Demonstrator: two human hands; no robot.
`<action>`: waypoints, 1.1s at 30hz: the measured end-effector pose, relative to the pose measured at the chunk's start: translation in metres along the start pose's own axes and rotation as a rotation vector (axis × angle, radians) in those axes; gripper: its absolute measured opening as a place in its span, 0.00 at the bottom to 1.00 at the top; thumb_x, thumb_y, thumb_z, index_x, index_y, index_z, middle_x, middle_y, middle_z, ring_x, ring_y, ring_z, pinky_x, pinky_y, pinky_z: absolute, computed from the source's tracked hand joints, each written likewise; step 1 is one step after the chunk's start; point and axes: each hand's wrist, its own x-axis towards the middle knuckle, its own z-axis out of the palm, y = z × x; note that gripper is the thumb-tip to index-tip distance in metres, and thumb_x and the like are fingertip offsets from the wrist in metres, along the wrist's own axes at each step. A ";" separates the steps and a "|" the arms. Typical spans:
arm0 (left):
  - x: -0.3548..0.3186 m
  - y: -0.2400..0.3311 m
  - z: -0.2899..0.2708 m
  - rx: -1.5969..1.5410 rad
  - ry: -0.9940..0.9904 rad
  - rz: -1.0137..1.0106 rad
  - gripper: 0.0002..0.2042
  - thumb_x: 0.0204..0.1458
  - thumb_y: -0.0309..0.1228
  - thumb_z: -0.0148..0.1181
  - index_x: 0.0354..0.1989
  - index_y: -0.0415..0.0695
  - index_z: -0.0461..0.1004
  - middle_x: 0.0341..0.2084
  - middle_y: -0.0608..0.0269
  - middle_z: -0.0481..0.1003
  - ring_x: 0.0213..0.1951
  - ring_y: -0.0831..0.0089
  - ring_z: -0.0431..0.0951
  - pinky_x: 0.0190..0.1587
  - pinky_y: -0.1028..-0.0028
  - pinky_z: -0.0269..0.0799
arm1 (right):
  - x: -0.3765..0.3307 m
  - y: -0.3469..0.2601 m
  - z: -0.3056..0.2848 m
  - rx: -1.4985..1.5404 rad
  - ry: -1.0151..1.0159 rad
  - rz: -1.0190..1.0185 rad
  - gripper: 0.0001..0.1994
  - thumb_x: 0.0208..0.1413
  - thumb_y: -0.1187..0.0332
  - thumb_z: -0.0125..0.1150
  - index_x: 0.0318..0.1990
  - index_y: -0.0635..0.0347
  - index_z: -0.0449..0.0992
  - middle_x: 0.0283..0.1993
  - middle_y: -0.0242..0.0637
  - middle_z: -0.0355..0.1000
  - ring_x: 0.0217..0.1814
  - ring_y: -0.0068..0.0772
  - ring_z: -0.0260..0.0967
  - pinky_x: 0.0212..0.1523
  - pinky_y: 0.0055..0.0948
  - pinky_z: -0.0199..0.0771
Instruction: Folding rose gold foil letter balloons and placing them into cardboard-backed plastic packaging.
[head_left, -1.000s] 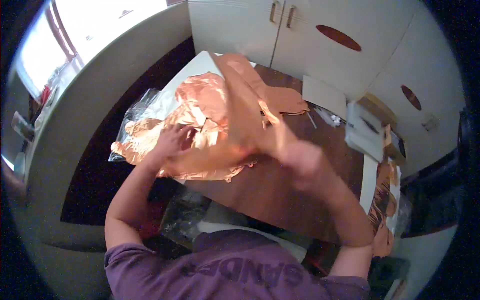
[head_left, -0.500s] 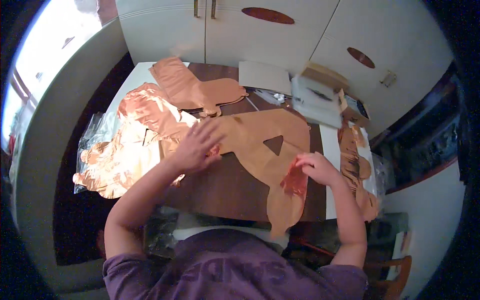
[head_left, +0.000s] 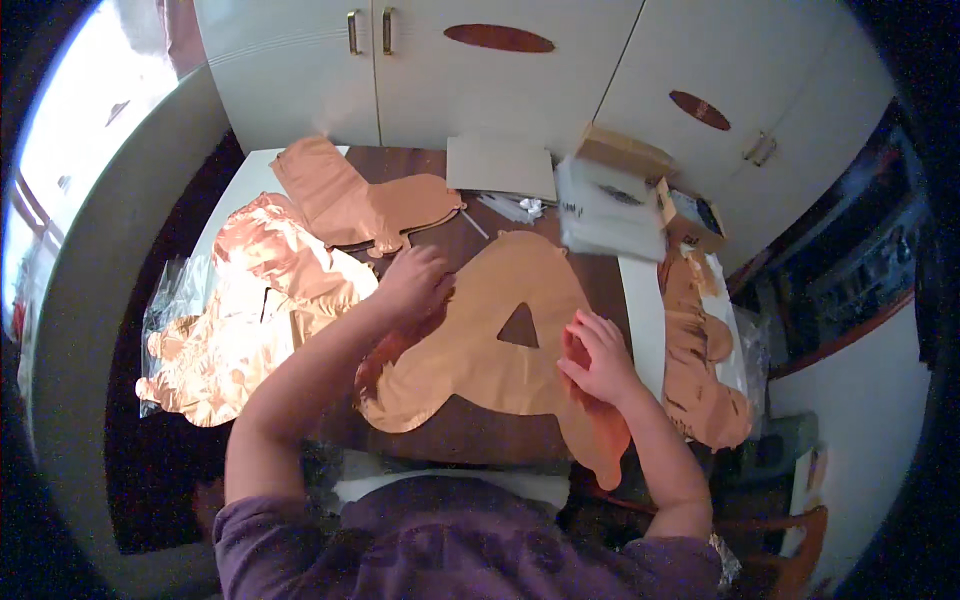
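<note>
A flat, copper-coloured, letter-shaped foil balloon (head_left: pixel 500 375) lies on the brown table, its triangular hole near the middle and its two legs toward me. My left hand (head_left: pixel 415 285) is at its upper left edge, fingers bent loosely downward with nothing seen in them; the fingertips are partly shaded. Over the right leg, my right hand (head_left: pixel 597 360) has its fingers apart, touching or just above the foil. Reddish reflections of the hands show in the foil.
Shiny crumpled foil balloons (head_left: pixel 250 320) lie at the left on clear plastic. Behind are flat copper foil pieces (head_left: pixel 370 200), a grey board (head_left: pixel 500 170), a white packet (head_left: pixel 610 205) and an open carton (head_left: pixel 692 215). More folded foil (head_left: pixel 700 350) lies at right.
The balloon has turned, so its narrow end now points away and both legs face me. My left hand has moved from spread fingers to bent ones; the right hand has loosened from a pinch.
</note>
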 end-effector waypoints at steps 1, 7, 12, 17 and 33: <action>0.022 -0.014 0.016 0.013 -0.035 0.063 0.09 0.49 0.33 0.55 0.31 0.42 0.76 0.36 0.54 0.75 0.42 0.53 0.74 0.45 0.56 0.69 | 0.003 0.002 0.000 -0.002 0.008 -0.004 0.28 0.47 0.56 0.66 0.55 0.59 0.69 0.64 0.50 0.60 0.68 0.54 0.54 0.67 0.50 0.52; 0.103 -0.048 0.071 -0.022 0.110 -0.001 0.10 0.49 0.33 0.55 0.33 0.42 0.78 0.38 0.52 0.75 0.42 0.52 0.75 0.47 0.58 0.71 | -0.001 -0.002 -0.001 -0.033 -0.003 -0.019 0.25 0.46 0.58 0.67 0.52 0.56 0.71 0.61 0.45 0.63 0.66 0.51 0.57 0.65 0.45 0.57; 0.121 -0.035 0.064 -0.104 0.106 -0.072 0.15 0.51 0.41 0.56 0.36 0.41 0.78 0.36 0.47 0.75 0.42 0.50 0.75 0.45 0.56 0.71 | 0.001 0.003 -0.008 0.164 0.065 0.041 0.22 0.45 0.59 0.69 0.47 0.58 0.74 0.57 0.47 0.67 0.60 0.50 0.63 0.61 0.44 0.62; 0.080 -0.010 0.058 -0.074 0.156 -0.007 0.20 0.51 0.43 0.58 0.47 0.42 0.73 0.46 0.50 0.71 0.50 0.51 0.70 0.55 0.56 0.64 | 0.004 0.126 -0.032 0.346 0.496 0.470 0.06 0.50 0.70 0.63 0.32 0.63 0.76 0.32 0.43 0.76 0.34 0.38 0.75 0.36 0.32 0.74; 0.088 0.074 0.046 -0.244 0.072 0.243 0.14 0.43 0.35 0.63 0.37 0.43 0.75 0.43 0.54 0.73 0.49 0.55 0.71 0.53 0.56 0.67 | -0.024 0.229 -0.054 -0.179 0.472 0.816 0.07 0.51 0.66 0.61 0.33 0.58 0.79 0.35 0.46 0.76 0.36 0.44 0.74 0.39 0.34 0.73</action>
